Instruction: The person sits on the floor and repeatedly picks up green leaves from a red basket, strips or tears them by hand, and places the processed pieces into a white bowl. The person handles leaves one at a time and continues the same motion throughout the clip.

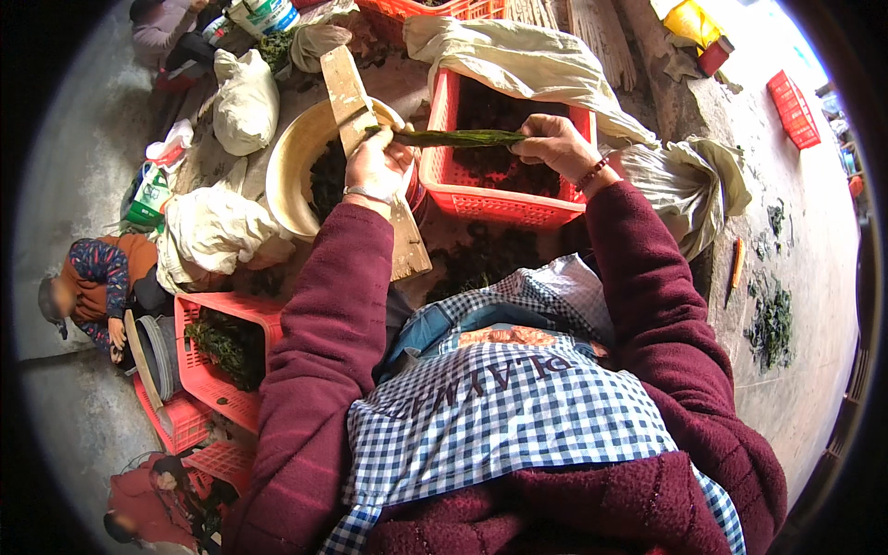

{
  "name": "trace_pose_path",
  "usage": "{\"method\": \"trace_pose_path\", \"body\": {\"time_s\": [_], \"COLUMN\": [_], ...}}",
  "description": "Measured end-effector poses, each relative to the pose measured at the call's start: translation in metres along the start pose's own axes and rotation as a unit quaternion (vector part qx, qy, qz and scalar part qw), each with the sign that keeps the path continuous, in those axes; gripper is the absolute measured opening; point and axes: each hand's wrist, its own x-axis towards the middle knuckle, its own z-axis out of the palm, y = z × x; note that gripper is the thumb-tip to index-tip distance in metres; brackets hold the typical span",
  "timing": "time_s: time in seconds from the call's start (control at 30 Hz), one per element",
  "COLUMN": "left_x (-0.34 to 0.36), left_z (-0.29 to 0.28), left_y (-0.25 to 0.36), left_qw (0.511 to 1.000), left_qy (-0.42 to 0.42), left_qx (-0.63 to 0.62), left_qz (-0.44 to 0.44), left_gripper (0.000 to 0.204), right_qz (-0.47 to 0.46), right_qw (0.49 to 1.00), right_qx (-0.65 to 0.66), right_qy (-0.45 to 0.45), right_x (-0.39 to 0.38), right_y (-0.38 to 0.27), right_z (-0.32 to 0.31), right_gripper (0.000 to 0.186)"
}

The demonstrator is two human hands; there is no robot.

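Note:
A long dark green strip of what looks like seaweed (458, 138) is stretched almost level between my two hands. Its left end is gripped by my left hand (377, 166), above a narrow wooden board (410, 245). My right hand (560, 146) pinches the other end over a red plastic basket (504, 205). Dark leafy material lies inside that basket, partly hidden by my hand and the strip. Under the board stands a round cream tub (285, 180) with more dark green pieces in it. The board runs across the tub toward my lap.
Pale cloth sacks (246, 102) stand at the left, and another cloth (518, 60) drapes over the basket's back edge. A red crate of greens (222, 398) sits at lower left. Two people are seated at the left. An orange-handled tool (737, 264) and scattered greens (770, 324) lie at right.

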Motion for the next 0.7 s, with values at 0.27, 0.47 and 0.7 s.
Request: {"method": "trace_pose_path", "body": {"time_s": [0.27,0.47,0.7], "left_x": [-0.029,-0.06,-0.057], "left_z": [0.016,0.048,0.05], "left_y": [-0.007,-0.02,-0.03], "left_qw": [0.885,0.773,0.848], "left_qy": [-0.057,-0.262,-0.29], "left_qx": [0.457,0.553,0.441], "left_qz": [-0.071,0.168,-0.041], "left_gripper": [0.017,0.035,0.034], "right_qz": [-0.056,-0.04,-0.058], "right_qw": [0.951,0.976,0.977], "right_qx": [0.285,0.116,-0.08], "right_qy": [-0.109,-0.178,-0.188], "right_x": [-0.006,-0.012,-0.005], "right_y": [-0.027,-0.036,-0.033], "right_z": [-0.012,0.022,0.027], "right_gripper": [0.01,0.011,0.02]}}
